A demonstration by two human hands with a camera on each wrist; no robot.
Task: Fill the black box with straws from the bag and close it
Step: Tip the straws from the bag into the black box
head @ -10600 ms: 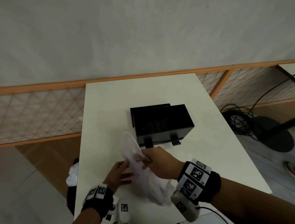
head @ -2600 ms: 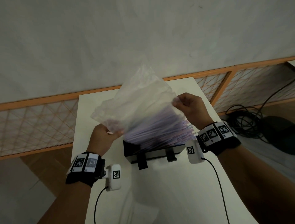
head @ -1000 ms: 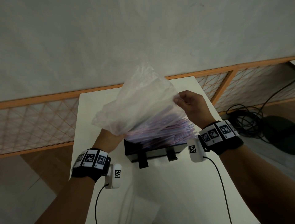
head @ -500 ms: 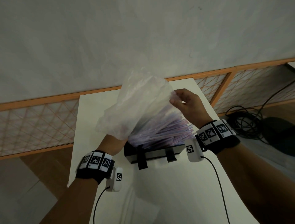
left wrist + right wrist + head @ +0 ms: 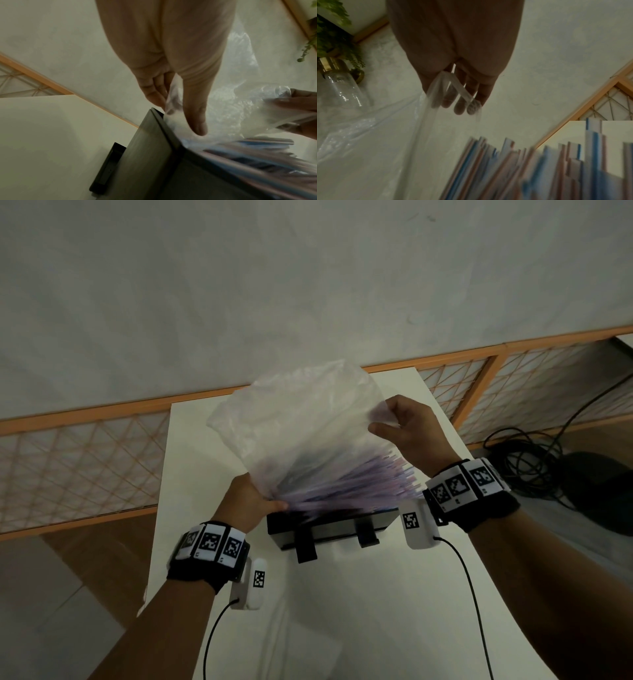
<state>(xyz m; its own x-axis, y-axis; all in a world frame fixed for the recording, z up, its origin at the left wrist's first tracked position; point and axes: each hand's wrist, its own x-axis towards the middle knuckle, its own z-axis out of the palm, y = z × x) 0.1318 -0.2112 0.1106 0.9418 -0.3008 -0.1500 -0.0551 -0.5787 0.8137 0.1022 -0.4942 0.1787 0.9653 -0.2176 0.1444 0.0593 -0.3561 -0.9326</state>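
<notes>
The black box (image 5: pixel 329 527) stands on the white table (image 5: pixel 191 460), its top hidden by a fan of striped straws (image 5: pixel 359 486) that slide out of a clear plastic bag (image 5: pixel 301 419) held tilted above it. My left hand (image 5: pixel 270 503) grips the bag's low left corner by the box's left end; the left wrist view shows the bag film (image 5: pixel 173 97) between thumb and fingers, beside the box (image 5: pixel 154 155). My right hand (image 5: pixel 383 419) pinches the bag's upper right edge, with the film (image 5: pixel 436 94) caught in its fingers (image 5: pixel 462 100). Straw ends (image 5: pixel 539 169) fill that view's lower right.
Two black latches (image 5: pixel 305 546) hang from the box's front. Coiled black cables (image 5: pixel 524 460) lie on the floor to the right. An orange-framed lattice rail (image 5: pixel 85 457) runs behind the table. A glass vase with a plant (image 5: pixel 342 83) appears in the right wrist view.
Ten seconds ago the bag lay on the table before the box. Over the last second my left hand dropped to the box's left end, steepening the bag's tilt. The right hand barely moved.
</notes>
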